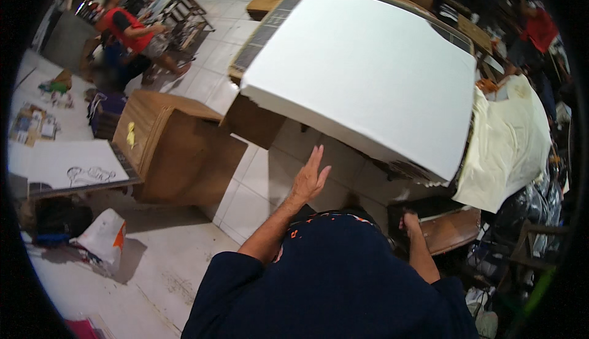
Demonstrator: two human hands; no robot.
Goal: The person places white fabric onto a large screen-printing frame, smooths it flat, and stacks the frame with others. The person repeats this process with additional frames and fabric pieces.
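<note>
Holding both hands well apart, a person in a dark shirt (331, 277) extends the left hand (310, 179), empty and straight-fingered, near the ragged front edge of a white sheet (368, 81); the right hand (409, 221) curls beside a brown box-like piece (454, 231), though whether it grips cannot be told. The smooth, matte sheet covers most of a dark-edged surface (270, 26) and hangs over its front. It looks light, pliant and prone to tearing, best taken by two corners; the box-like piece, apparently stiff wood, would suit a rim hold. Creased cream cloth (506, 142) drapes at right; a boxy brown cabinet (196, 161) stands left.
</note>
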